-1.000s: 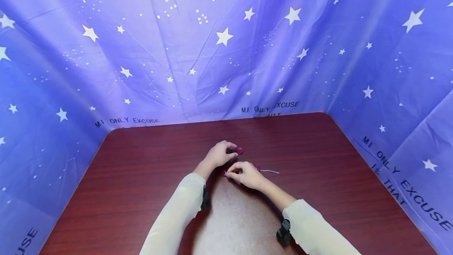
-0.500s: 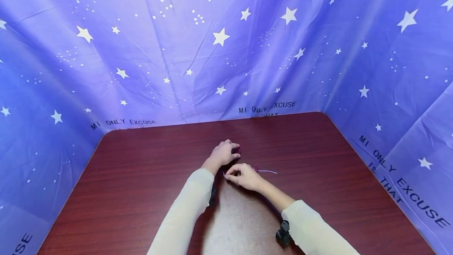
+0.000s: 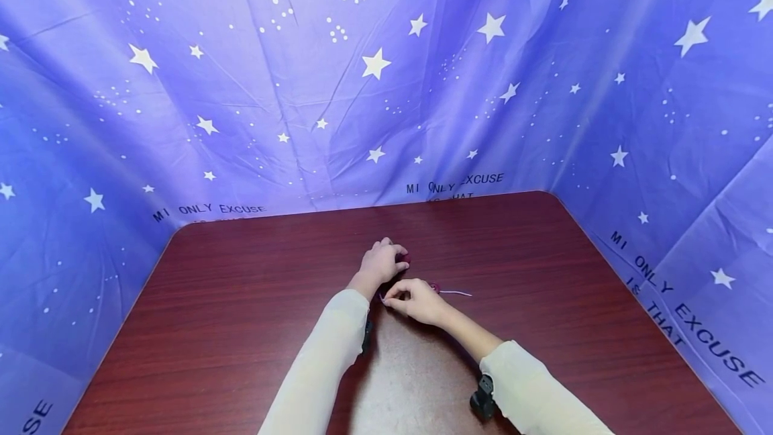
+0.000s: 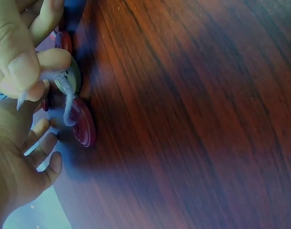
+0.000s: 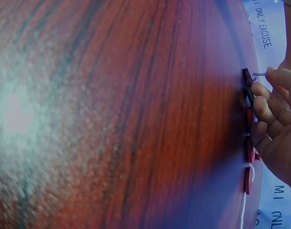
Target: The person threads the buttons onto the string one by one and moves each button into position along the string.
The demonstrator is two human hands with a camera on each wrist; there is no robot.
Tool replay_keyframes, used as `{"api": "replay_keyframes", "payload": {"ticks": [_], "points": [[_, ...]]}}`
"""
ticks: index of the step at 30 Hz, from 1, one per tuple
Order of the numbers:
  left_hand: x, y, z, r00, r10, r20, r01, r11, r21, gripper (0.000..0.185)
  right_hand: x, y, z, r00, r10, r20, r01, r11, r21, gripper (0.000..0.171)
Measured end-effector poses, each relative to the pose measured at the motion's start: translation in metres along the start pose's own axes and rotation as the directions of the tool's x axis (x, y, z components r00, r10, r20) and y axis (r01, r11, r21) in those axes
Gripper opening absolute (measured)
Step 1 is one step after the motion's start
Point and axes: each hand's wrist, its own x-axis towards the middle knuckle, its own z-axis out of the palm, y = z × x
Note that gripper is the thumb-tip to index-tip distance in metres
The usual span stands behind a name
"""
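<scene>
In the head view both hands meet at the middle of a dark red table (image 3: pixel 241 301). My left hand (image 3: pixel 386 260) curls its fingers over a maroon button (image 3: pixel 406 258), which is mostly hidden. My right hand (image 3: pixel 398 297) pinches the end of a pale string (image 3: pixel 455 293) that trails right past a threaded button (image 3: pixel 435 286). The right wrist view shows several red buttons (image 5: pixel 249 143) in a row on the string (image 5: pixel 244 210), beside my right hand's curled fingers (image 5: pixel 274 114). The left wrist view shows a thumb and finger pinching the yarn (image 4: pixel 65 93) above a red button (image 4: pixel 83 129).
A blue cloth (image 3: pixel 374 86) printed with white stars walls in the table at the back and on both sides. Both arms wear cream sleeves (image 3: pixel 326 361), with a black camera mount (image 3: pixel 481 400) at the right wrist.
My left hand's fingers have closed over the maroon button, which lay in plain sight beside them a second ago. My right hand has kept its pinch on the string and hardly moved.
</scene>
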Motion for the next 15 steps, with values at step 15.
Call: {"api": "replay_keyframes", "payload": {"ticks": [15], "points": [[-0.005, -0.015, -0.008, 1.000, -0.017, -0.007, 0.016, 0.994, -0.110, 0.027, 0.002, 0.000, 0.000, 1.000, 0.004, -0.004, -0.004, 1.000, 0.002, 0.009]]}}
